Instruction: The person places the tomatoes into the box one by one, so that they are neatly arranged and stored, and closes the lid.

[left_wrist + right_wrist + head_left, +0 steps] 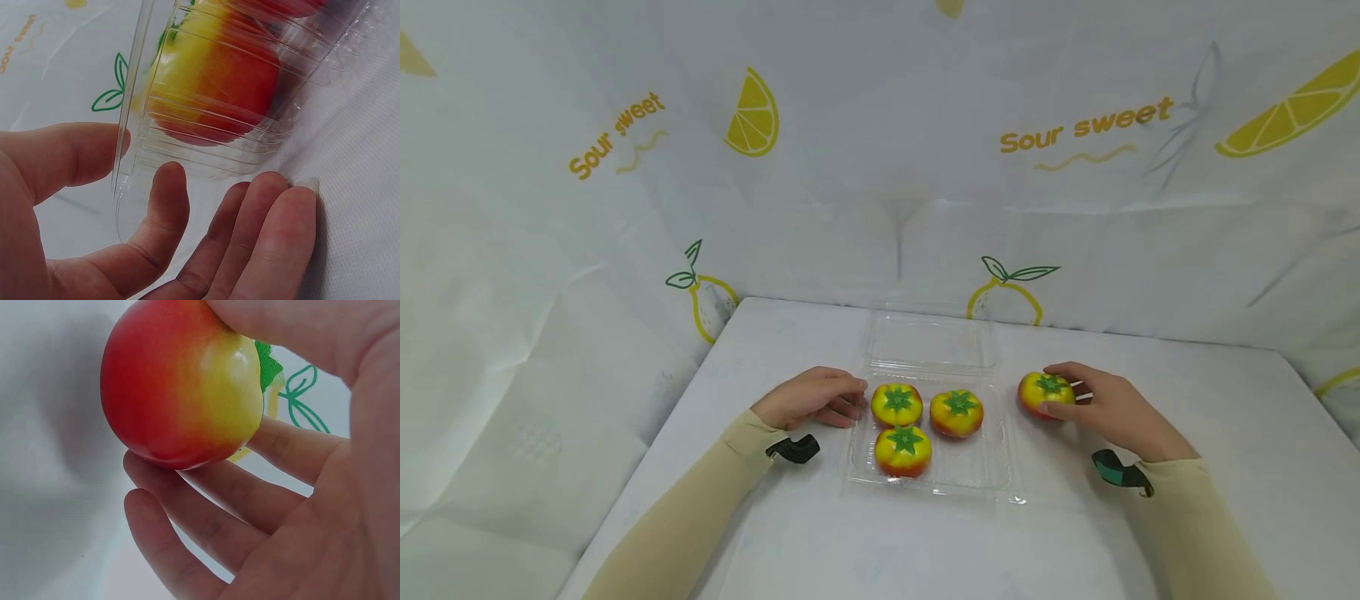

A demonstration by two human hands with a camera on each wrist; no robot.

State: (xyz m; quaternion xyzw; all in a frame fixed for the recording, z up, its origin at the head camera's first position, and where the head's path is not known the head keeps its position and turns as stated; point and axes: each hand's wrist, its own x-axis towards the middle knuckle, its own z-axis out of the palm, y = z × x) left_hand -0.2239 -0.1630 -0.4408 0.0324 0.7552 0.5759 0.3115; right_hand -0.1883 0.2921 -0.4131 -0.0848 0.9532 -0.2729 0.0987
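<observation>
A clear plastic clamshell container [973, 473] stands on the table with its lid [928, 340] folded back. Three toy tomatoes, yellow and red with green star-shaped tops, sit in it: one at the back left [897, 405], one in front of that [902, 452], one right of centre [957, 413]. At the container's left side, my left hand [816, 397] has its rim between thumb and index finger, the other fingers low by the table. To the right of the container, my right hand [1108, 408] holds a fourth such tomato [181, 387] between thumb and fingers.
White cloth covers the table [955, 550]. Behind and to the left hangs a white backdrop [880, 167] printed with lemons and lettering. Black bands [793, 449] show at both wrists.
</observation>
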